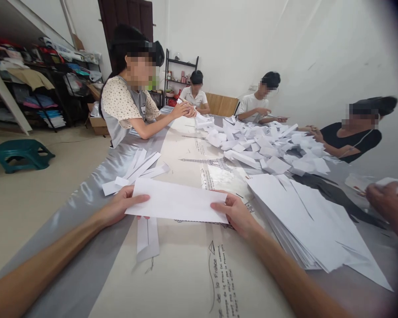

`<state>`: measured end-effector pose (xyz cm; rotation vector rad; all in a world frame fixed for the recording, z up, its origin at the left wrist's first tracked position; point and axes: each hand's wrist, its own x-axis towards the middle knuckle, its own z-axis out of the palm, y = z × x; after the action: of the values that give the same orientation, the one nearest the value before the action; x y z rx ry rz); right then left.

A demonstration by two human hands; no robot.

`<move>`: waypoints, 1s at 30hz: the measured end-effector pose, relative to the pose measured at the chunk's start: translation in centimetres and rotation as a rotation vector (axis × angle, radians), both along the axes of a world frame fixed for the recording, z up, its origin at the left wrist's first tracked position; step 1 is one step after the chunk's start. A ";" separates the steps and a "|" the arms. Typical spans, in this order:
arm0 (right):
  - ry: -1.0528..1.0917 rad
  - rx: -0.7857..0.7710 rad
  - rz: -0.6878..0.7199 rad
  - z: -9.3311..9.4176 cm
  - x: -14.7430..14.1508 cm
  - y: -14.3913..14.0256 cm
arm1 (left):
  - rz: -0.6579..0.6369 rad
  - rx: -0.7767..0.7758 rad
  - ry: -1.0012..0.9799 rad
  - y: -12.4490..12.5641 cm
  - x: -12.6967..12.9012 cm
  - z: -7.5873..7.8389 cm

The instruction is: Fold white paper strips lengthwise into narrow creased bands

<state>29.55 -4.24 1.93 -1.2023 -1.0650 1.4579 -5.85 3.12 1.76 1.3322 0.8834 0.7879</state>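
Both forearms reach in from the bottom edge over the table point(86, 265). Left hand point(119, 205) and right hand point(234, 212) each pinch one end of a folded white sheet point(177, 201), thumbs on top, holding it level just above the printed table cover point(185, 274). A folded paper strip point(147, 238) lies just below it. A stack of blank sheets point(305, 225) sits right of the right hand, a heap of folded paper point(265, 148) farther back.

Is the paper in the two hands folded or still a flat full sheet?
Folded: the paper is a long narrow strip, pinched by the left hand and right hand at its ends, above the table.
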 end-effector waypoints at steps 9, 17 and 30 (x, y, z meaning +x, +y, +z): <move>-0.024 -0.046 0.043 0.4 0.5 0.3 | -0.122 0.029 0.066 -0.1 -0.4 0.3; -0.108 -0.016 0.089 0.8 2.1 0.7 | -0.156 0.045 0.133 0.0 -0.2 0.5; -0.246 0.267 0.290 0.9 4.3 0.5 | -0.088 0.058 -0.026 0.2 -0.4 1.0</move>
<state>33.83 -3.78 2.82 -1.0842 -1.6036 1.3481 -6.30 3.37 2.74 1.3994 0.7810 0.7655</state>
